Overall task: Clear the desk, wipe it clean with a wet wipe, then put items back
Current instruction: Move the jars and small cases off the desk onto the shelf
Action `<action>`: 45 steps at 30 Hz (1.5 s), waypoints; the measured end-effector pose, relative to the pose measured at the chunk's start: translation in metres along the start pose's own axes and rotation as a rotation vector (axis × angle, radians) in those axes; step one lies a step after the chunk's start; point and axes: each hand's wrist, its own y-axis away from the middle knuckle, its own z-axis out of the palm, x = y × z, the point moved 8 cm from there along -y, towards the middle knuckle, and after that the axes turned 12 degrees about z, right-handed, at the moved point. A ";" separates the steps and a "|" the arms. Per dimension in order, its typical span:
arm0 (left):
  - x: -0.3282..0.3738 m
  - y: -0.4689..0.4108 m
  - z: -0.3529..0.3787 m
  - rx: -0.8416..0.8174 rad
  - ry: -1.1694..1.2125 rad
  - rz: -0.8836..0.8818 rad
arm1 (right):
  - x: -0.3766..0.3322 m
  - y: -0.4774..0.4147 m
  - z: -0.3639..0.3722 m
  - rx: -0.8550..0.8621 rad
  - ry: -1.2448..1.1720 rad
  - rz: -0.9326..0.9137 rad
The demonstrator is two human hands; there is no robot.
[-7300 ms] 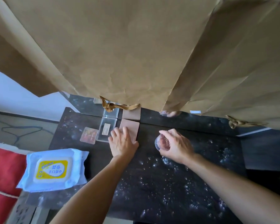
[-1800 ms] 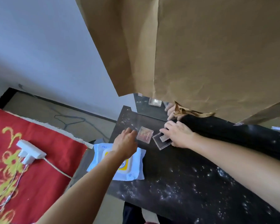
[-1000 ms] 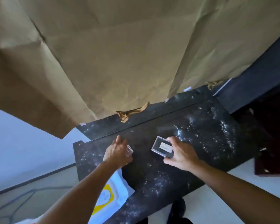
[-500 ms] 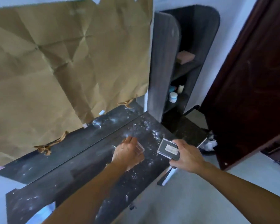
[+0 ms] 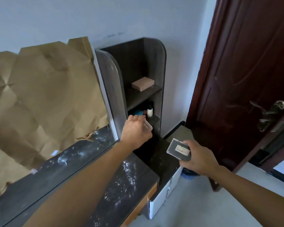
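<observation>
Fingers of left hand [image 5: 134, 128] are clamping a small clear plastic case [image 5: 147, 126] beside the dark wooden shelf unit [image 5: 143, 69], right hand [image 5: 197, 158] is gripping a flat dark labelled case [image 5: 178, 149] nearby

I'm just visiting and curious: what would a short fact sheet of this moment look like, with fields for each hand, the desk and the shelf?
left hand: holds a small clear case, reaching toward the shelf unit
right hand: holds a flat clear case with a label
desk: dark top, speckled with white marks, no loose items in view
shelf unit: tan block on upper shelf; small white bottle on lower shelf
behind desk: brown paper
right side: dark red door
</observation>
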 end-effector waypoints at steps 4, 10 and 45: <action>-0.022 -0.070 0.000 0.008 -0.046 -0.052 | -0.007 -0.059 -0.030 0.052 -0.013 -0.045; -0.052 -0.136 0.004 -0.042 -0.174 -0.160 | -0.023 -0.140 -0.070 0.096 -0.075 -0.098; -0.079 -0.151 0.035 -0.222 -0.654 -0.746 | -0.200 -0.323 -0.072 -0.148 -0.321 -0.745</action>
